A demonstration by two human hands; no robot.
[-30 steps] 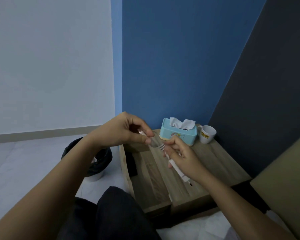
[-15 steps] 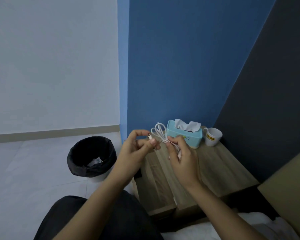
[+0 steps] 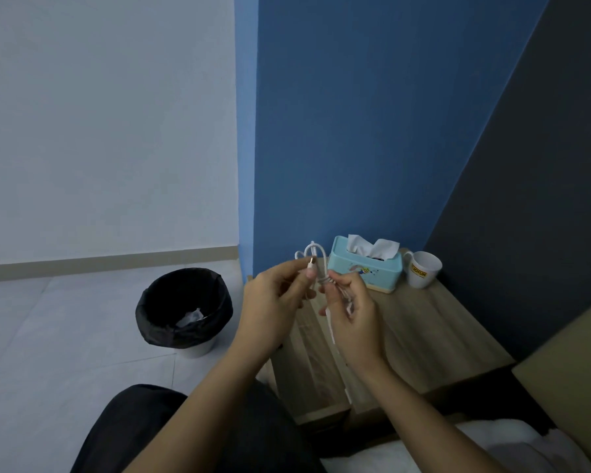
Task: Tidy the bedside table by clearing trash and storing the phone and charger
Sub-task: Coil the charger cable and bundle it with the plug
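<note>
ok so from my end of the feed: both hands are up over the left side of the desk (image 3: 423,336), and the white charger cable (image 3: 316,254) is held between them, off the desk entirely. The left hand (image 3: 273,302) pinches the plug end between thumb and forefinger, with the little metal tip pointing up. The right hand (image 3: 352,319) has its fingers curled round the bundled middle of the cable, right where it looks wrapped round itself. A couple of loops stick up above the fingertips, and a loose tail hangs below the right hand and runs down toward the desk's front edge. I can't tell whether that tail actually touches the wood. The two hands are just beside each other, nearly knuckle to knuckle. On the desk itself there's a light blue tissue box (image 3: 365,271) at the far edge with a tissue poking out of the top, and a white mug (image 3: 422,273) with a yellow label just beside it in the far right corner, handle facing the box. Down on the floor, left of the desk, sits a bin (image 3: 185,308) with a black liner and something pale and crumpled (image 3: 191,317) inside. A dark trouser leg (image 3: 185,431) fills the bottom of the view, with white bedding (image 3: 492,445) at the bottom right.
</note>
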